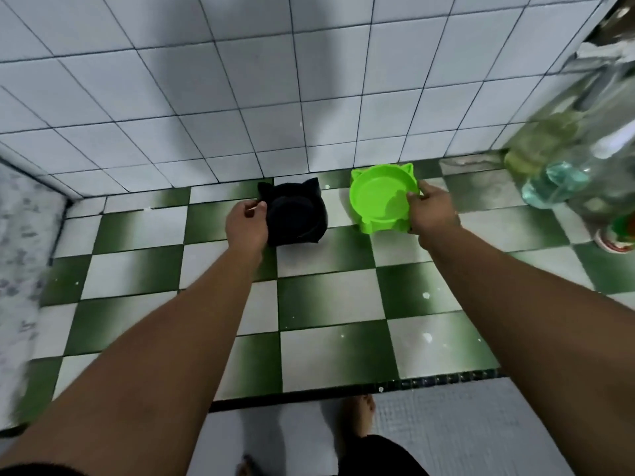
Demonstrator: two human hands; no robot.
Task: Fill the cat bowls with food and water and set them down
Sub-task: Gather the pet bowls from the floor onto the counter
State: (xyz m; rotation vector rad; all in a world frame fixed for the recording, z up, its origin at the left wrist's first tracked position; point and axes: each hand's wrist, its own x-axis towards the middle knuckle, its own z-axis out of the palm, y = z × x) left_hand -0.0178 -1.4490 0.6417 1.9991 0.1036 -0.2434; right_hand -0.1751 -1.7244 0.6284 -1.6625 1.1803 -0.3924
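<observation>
Leftmost, left hand (246,223), fingers (253,210) curled together onto the left rim of the black bowl (297,214), apparently pinching it; contents lost in the dark plastic. Just right of those fingers, past the black one, the green bowl (378,201), seemingly empty and tipped a little toward the camera, clamped at its right rim by the fingers (412,197) of the right hand (433,213); resting on the floor (330,293) or just off it, hard to say. Likely trouble: one-sided rim grips, so a swing or slip of either bowl, worse once loaded with water. Further right of the right fingers, blurred bottles (567,159), easily knocked on a wide lift. Below, a bare foot (357,419): slippery tiles after any spill.
</observation>
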